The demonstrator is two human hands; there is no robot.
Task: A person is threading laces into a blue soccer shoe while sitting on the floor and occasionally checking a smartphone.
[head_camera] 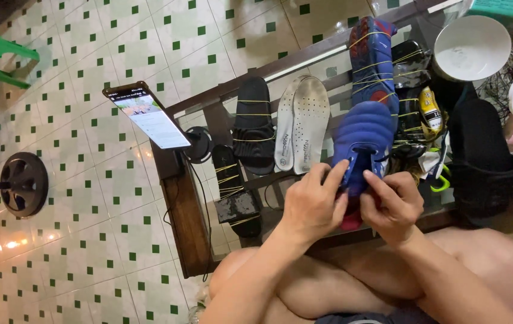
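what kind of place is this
Probably a home shoe-repair spot, worked from a low seat on a green-and-white tiled floor. Both hands hold a blue ribbed sports shoe over a glass-topped wooden table, where black sandals bound with yellow rubber bands and white perforated insoles lie.

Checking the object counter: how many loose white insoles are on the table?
2. Both lie side by side on the glass table: left insole beside the black sandal, right insole partly overlapping it, near the blue shoe. More could be hidden in the shoe pile.
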